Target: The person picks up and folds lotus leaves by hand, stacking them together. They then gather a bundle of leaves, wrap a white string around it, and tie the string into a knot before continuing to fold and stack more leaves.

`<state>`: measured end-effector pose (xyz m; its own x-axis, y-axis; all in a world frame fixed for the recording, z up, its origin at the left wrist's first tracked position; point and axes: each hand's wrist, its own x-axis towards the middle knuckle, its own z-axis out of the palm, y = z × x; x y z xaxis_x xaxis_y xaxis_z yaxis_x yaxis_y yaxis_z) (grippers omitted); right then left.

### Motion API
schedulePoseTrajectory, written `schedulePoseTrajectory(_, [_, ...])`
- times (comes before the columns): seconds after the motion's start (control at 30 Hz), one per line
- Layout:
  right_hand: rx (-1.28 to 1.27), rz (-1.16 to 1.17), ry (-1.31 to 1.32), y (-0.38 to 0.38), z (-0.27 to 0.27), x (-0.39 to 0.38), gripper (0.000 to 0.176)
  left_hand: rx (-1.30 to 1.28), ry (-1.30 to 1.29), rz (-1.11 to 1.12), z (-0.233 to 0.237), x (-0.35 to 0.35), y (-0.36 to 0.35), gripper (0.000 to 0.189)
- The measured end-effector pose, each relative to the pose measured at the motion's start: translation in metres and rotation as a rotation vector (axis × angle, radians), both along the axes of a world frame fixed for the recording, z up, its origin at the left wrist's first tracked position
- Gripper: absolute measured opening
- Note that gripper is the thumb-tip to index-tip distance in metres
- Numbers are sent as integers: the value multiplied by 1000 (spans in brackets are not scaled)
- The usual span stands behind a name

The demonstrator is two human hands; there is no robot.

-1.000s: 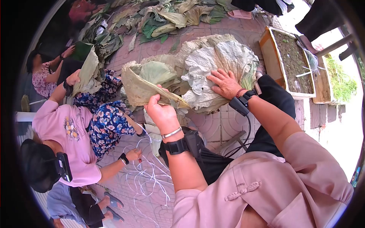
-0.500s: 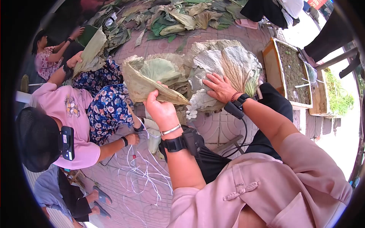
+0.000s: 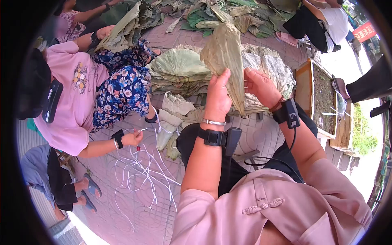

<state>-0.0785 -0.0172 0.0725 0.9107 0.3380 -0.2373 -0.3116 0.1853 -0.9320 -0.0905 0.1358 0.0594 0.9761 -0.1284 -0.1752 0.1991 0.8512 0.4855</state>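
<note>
My left hand (image 3: 219, 92) is closed on a folded dried lotus leaf (image 3: 225, 55), held upright with its narrow tip pointing down. Just right of that leaf is my right hand (image 3: 262, 87), its fingers partly curled and seemingly holding nothing; whether the fingertips brush the leaf's edge is hard to see. Behind and below both hands lies a pile of flattened dried lotus leaves (image 3: 271, 67). Left of it sits another stack of folded leaves (image 3: 177, 65), with rolled leaf bundles (image 3: 169, 118) in front.
A co-worker in a pink top (image 3: 77, 94) sits at left, holding leaves (image 3: 126, 30) and touching white string (image 3: 141, 179). Loose leaves (image 3: 228, 16) cover the ground at the back. A soil-filled planter box (image 3: 322, 98) stands at right. Another person (image 3: 322, 24) is at the back right.
My left hand has lifted the folded leaf and turned it upright, moving right. My right hand has come off the flat leaf pile toward it. The co-worker's lower hand has raised some string.
</note>
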Motion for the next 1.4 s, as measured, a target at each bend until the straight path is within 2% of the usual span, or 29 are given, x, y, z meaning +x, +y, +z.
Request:
schedulePoseTrajectory(0.03, [-1,8,3,-1,0,-1,34,-1,3,8,-1,-2,-6,27])
schedulePoseTrajectory(0.1, [115,-2,135,-3,2,-2,32,294,-104,49,-2,-3,-17,28])
schedulePoseTrajectory(0.27, [195,-86,43,1,15,-16,29,229,-27,-37,-2,-5,-14,28])
schedulePoseTrajectory(0.37, [383,10,97,-8,8,-15,30,314,-58,18,-3,-7,-14,26])
schedulePoseTrajectory(0.47, [445,-78,157,-12,0,-13,32,326,-120,44,-14,-5,-21,31])
schedulePoseTrajectory(0.5, [527,-39,222,-14,4,-13,37,326,-122,38,-16,-5,-22,31])
schedulePoseTrajectory(0.63, [576,-61,282,-26,-1,-10,43,336,-33,-42,-11,-9,-21,34])
schedulePoseTrajectory(0.7, [418,-177,142,-30,1,-8,47,344,9,-57,-10,-9,-26,36])
schedulePoseTrajectory(0.73, [421,-186,140,-31,1,-8,47,376,2,-42,-12,-8,-29,37])
schedulePoseTrajectory(0.8, [111,-357,-181,-33,2,-8,47,411,-1,-38,-20,-4,-41,37])
schedulePoseTrajectory(0.83, [9,-414,-226,-34,3,-10,50,528,-70,-8,-26,1,-49,41])
schedulePoseTrajectory(0.87, [10,-424,-223,-39,0,-10,50,644,-140,21,-28,6,-56,45])
schedulePoseTrajectory(0.93, [-643,-442,-736,-55,-8,-11,53,588,-226,59,-30,9,-74,52])
schedulePoseTrajectory(1.0, [-691,-448,-772,-72,-24,-11,55,570,-187,21,-38,11,-88,61])
schedulePoseTrajectory(1.03, [-676,-491,-672,-80,-39,-7,56,602,-132,30,-42,11,-94,72])
schedulePoseTrajectory(1.07, [-658,-533,-573,-89,-53,-4,57,604,-131,22,-40,8,-97,72])
schedulePoseTrajectory(1.1, [-603,-501,-372,-96,-60,-3,60,609,26,-48,-36,6,-99,76])
schedulePoseTrajectory(1.13, [-597,-506,-369,-104,-67,0,60,613,184,-116,-32,5,-100,80])
schedulePoseTrajectory(1.17, [-666,-496,-278,-111,-73,1,60,622,187,-122,-38,5,-102,80])
schedulePoseTrajectory(1.2, [-732,-483,-187,-117,-79,3,61,733,128,-109,-48,7,-104,73])
schedulePoseTrajectory(1.27, [-755,-516,-246,-123,-90,11,58,953,6,-76,-63,12,-103,60])
schedulePoseTrajectory(1.3, [-665,-521,-279,-125,-88,13,56,960,9,-81,-70,11,-104,60])
schedulePoseTrajectory(1.37, [-520,-546,-335,-127,-87,19,54,997,-63,-154,-77,9,-102,42])
schedulePoseTrajectory(1.4, [-514,-549,-327,-129,-89,25,54,1004,-60,-160,-78,9,-102,42])
